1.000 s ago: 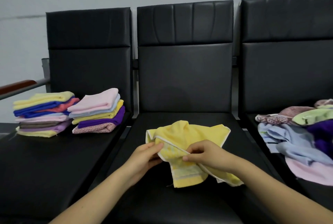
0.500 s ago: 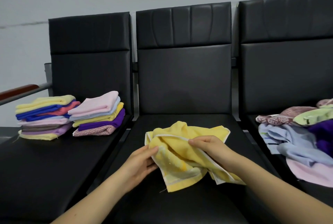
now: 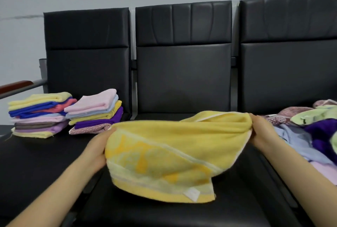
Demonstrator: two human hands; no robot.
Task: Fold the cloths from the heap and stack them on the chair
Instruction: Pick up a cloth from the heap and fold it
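Note:
A yellow cloth (image 3: 164,155) with a pale woven border hangs stretched wide above the middle chair seat (image 3: 182,214). My left hand (image 3: 97,149) grips its left end and my right hand (image 3: 260,132) grips its right end; the cloth hides most of the fingers. A white label shows at its lower edge. The heap of unfolded cloths (image 3: 310,132), blue, purple, green and pink, lies on the right chair. Two stacks of folded cloths (image 3: 94,111) stand side by side on the left chair (image 3: 36,163).
Three black padded chairs stand in a row against a grey wall. A wooden-topped armrest (image 3: 16,86) juts out at the far left. Narrow gaps separate the seats.
Both hands have moved apart and lifted, pulling the crumpled yellow cloth out wide; before, they held it close together low over the middle seat.

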